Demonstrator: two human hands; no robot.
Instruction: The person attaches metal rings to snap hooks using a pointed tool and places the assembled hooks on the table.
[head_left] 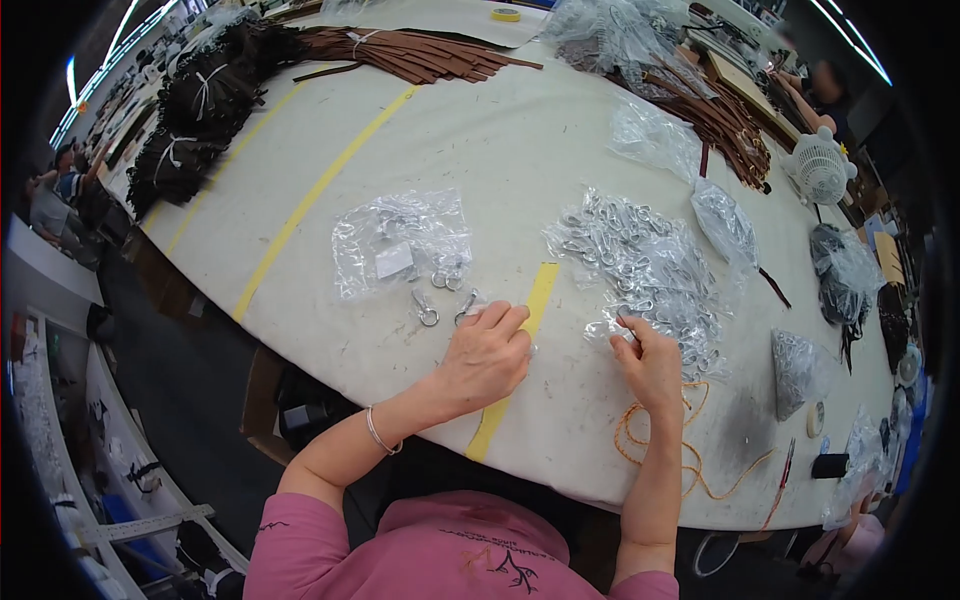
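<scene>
Clasps (650, 255) sit in a big loose pile on the table (490, 140), ahead of your right hand (652, 368) and spreading past it on both sides. That hand is at the pile's near edge, thumb and index finger close together; can't tell whether a clasp is pinched there. Your left hand (488, 350) is over the yellow strip (487, 430), fingers curled down and in; grip is hidden, so can't tell what's in it, if anything. Just beside its fingertips, on your left: a few loose clasps with rings (428, 312). Beyond those, a clear bag (355, 232) lies flat with a white label (394, 262) on it.

On your right, orange cord (706, 482) loops loosely around your forearm area. Farther right: filled bag (797, 372), tape roll (816, 418), black spool (829, 466). Far side of the table: brown straps (410, 55) tied in a bundle, dark bundles (185, 165) on their left.
</scene>
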